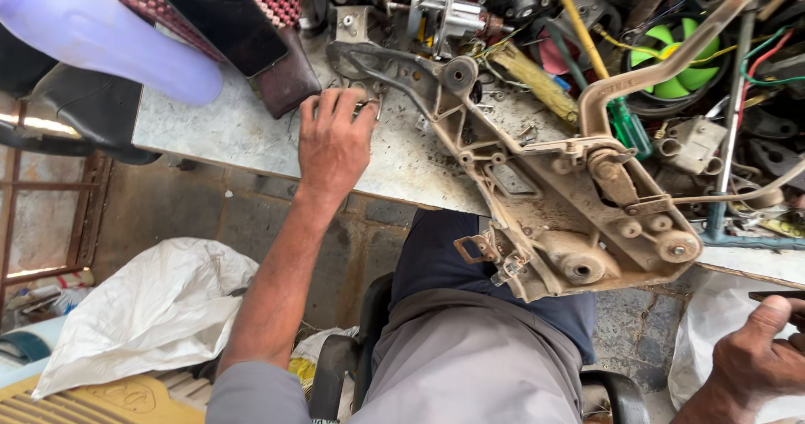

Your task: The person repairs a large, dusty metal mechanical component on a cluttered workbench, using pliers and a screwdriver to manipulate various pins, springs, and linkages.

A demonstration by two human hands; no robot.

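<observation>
Reaching with left hand (334, 135), fingers curling on small metal parts (369, 105) just left of casting (537, 189), right hand (759, 357) gripping dark object (776, 296).

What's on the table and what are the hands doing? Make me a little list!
Left hand: fingers down on small metal part on the worktable
Right hand: low at right, holding thin dark object
Biggest thing: dirty metal machine frame overhanging the table edge
Behind it: green fan, green screwdriver
</observation>
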